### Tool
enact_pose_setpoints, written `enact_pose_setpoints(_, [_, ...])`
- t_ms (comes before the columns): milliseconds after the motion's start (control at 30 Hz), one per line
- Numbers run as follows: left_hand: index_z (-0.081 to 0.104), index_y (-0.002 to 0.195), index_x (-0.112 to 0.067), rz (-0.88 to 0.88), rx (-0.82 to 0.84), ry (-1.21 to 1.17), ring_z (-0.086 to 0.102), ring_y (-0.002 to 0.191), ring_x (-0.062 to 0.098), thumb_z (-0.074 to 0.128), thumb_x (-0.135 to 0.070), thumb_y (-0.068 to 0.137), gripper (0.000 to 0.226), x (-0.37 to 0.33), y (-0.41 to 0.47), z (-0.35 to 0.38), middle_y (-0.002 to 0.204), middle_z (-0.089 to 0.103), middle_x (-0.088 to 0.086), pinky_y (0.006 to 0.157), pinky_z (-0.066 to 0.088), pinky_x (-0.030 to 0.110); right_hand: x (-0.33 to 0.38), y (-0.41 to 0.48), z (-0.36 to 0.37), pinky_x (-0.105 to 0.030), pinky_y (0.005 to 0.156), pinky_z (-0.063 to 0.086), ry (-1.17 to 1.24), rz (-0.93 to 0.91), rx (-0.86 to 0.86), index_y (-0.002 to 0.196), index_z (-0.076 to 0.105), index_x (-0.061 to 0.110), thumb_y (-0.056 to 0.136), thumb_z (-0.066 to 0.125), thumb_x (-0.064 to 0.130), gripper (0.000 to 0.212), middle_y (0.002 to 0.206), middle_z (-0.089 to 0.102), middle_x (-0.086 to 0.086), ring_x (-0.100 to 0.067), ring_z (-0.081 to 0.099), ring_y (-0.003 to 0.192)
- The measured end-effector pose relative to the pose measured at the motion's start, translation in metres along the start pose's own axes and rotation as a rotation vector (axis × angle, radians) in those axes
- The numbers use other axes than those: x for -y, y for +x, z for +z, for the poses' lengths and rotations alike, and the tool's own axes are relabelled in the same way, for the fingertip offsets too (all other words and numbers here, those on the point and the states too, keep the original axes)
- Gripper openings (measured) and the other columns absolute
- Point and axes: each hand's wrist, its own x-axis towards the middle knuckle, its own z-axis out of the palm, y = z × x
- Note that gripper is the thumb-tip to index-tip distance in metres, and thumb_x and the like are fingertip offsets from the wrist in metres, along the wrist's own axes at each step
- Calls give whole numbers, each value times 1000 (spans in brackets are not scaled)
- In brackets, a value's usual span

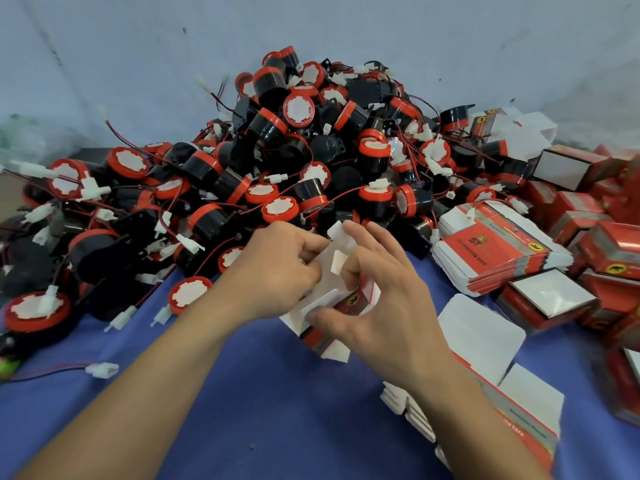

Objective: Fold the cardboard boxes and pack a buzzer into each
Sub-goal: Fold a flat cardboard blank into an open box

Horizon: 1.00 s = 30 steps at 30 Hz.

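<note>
In the middle of the frame both hands work on one cardboard box (353, 301), red-printed outside and white inside, held just above the blue-covered counter (259, 393). The left grip (277, 268) comes in from the lower left. Its fingers are curled and pinch a white flap on the box's left side. The right grip (388, 299) comes in from the lower right and is clamped on the same box: the thumb (322, 318) presses across a white panel at the near end, and the other fingers curl over the far side. The box is only partly formed, with white flaps sticking up between the two hands and another hanging below the right palm.

Behind the hands, filling the centre and left of the frame, lies a big heap of buzzers (311, 150). They are black drums with red rims and white faces, trailing thin red and black wires with white plugs. One loose plug (102, 370) lies alone on the cloth at lower left.

At centre right sits a stack of flat box blanks (502, 251), printed side up. A second stack of blanks (519, 403) lies at lower right, white side up. Along the right edge stand many folded boxes (561, 168), several showing white ends. A pale grey wall (138, 46) fills the top of the frame.
</note>
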Motion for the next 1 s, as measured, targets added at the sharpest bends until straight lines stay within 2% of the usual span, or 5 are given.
enact_pose_setpoints(167, [70,96,-61,53,-166,125,64,93,-14,63,-7,92,54,-11,-3,-17,82,72,-34,64,49,4,-2,-4,-2,-8,106,31,82,-15,-94,70,48,20,69,88,25,40,146,51,26,-3,30,150])
enact_pose_setpoints(333, [80,92,-48,-78,-265,5,62,62,-7,61,-6,85,47,-9,0,-16,66,68,-28,47,44,14,-11,-4,-5,-5,104,31,143,88,-162,70,57,18,76,88,19,32,146,50,28,4,34,145])
enact_pose_setpoints(600, [71,92,8,-272,-157,-546,57,76,26,59,-6,87,19,6,7,2,82,66,12,67,44,35,-22,-3,-3,-15,95,44,233,215,-115,69,57,16,78,85,24,30,119,58,44,12,52,124])
enact_pose_setpoints(767, [80,85,-12,-283,-149,-567,69,67,31,59,-3,88,23,7,4,28,77,72,14,56,48,43,-21,-4,1,-31,87,57,364,364,-116,71,57,19,76,76,47,34,121,69,27,15,60,113])
enact_pose_setpoints(1000, [72,62,-11,-281,-259,-609,61,52,12,57,1,86,30,10,8,32,62,65,2,42,47,25,-17,-2,-9,-31,102,51,326,191,-55,128,52,43,73,74,25,62,131,55,37,15,49,124])
